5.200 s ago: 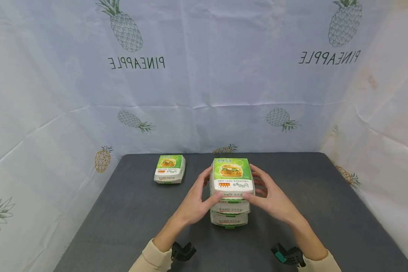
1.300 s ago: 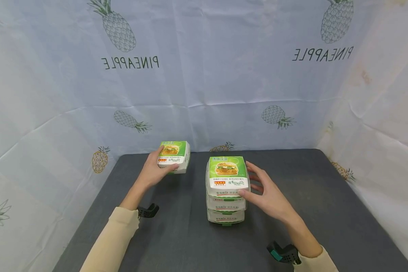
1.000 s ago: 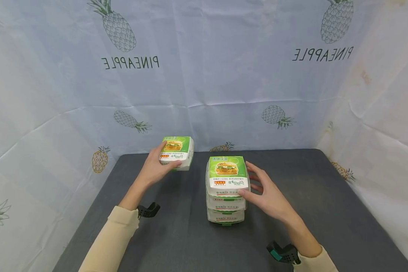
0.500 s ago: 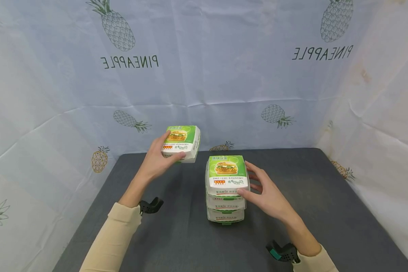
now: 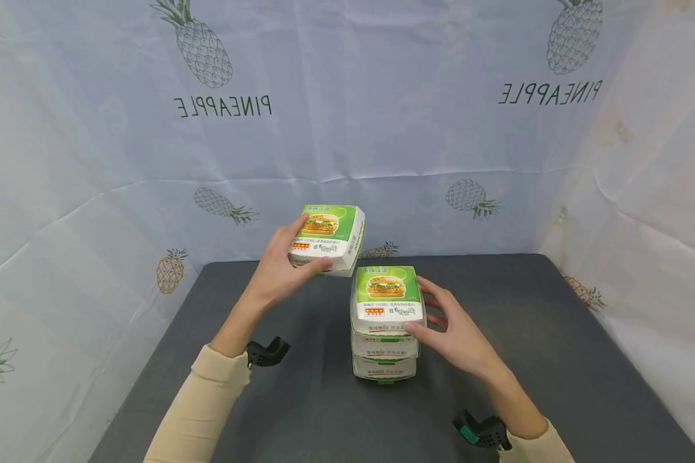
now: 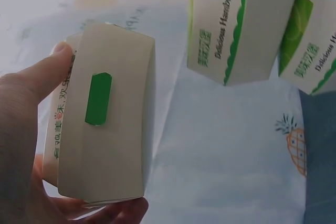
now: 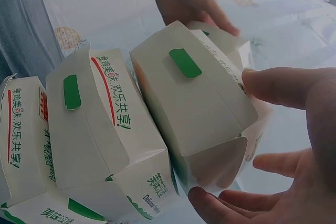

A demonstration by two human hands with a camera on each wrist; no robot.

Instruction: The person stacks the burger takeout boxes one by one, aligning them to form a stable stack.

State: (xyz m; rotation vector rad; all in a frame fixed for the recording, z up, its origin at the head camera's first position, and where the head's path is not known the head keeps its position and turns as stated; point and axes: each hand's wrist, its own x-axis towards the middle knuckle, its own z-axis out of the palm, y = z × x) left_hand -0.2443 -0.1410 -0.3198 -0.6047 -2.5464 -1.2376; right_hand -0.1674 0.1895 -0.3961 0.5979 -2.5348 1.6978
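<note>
My left hand (image 5: 278, 273) holds a green and white cardboard burger box (image 5: 327, 233) in the air, behind and left of a stack, thumb on its front and fingers round its left side. In the left wrist view this box (image 6: 123, 145) shows its pale side with a green tab. Three similar boxes are stacked on the table: a top box (image 5: 386, 292), a middle box (image 5: 385, 349) and a bottom box (image 5: 385, 368). My right hand (image 5: 460, 331) grips the top box at its right side, thumb at the front corner and fingertips along the side.
The dark grey table (image 5: 255, 411) carries the stack near its middle. A white and pale blue pineapple-print cloth (image 5: 347, 128) hangs behind and at both sides. Each wrist wears a black strap device (image 5: 268, 352).
My left hand has picked up the separate box from the back left of the table, raised it and carried it right toward the stack. My right hand has stayed on the top box.
</note>
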